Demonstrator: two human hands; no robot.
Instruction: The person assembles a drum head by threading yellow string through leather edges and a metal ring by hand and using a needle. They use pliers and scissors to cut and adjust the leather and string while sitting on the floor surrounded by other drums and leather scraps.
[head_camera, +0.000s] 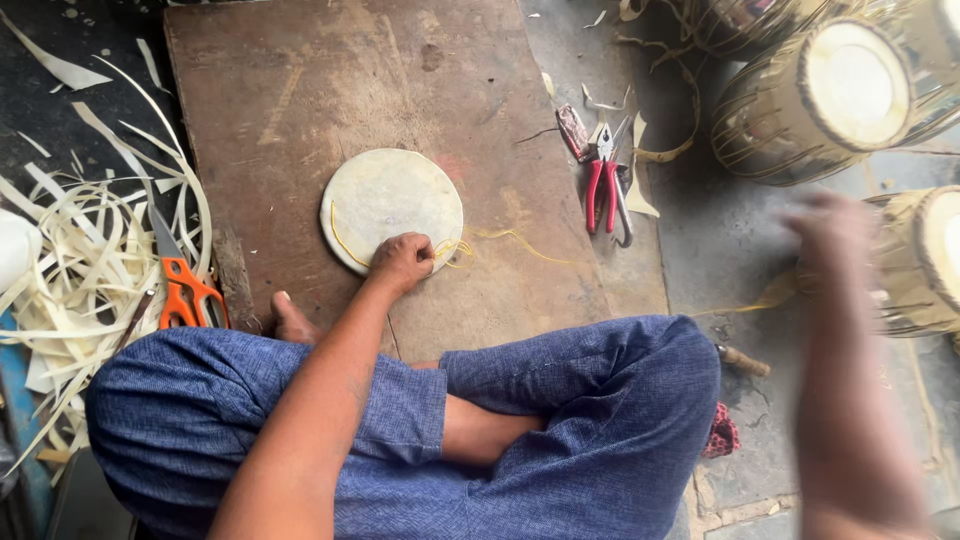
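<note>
Under the left hand (401, 262) (knuckles down): a pale disc (390, 205).

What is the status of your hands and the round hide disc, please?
Left hand fisted on round pale hide disc, pinching yellow cord. Right hand raised, blurred, apparently empty. Red-handled pliers lie apart.

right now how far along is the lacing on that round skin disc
Early. The round skin disc lies cut on the wooden board. The left hand pins its edge where yellow cord runs; the blurred right hand is raised. Most of the rim shows no cord.
</note>
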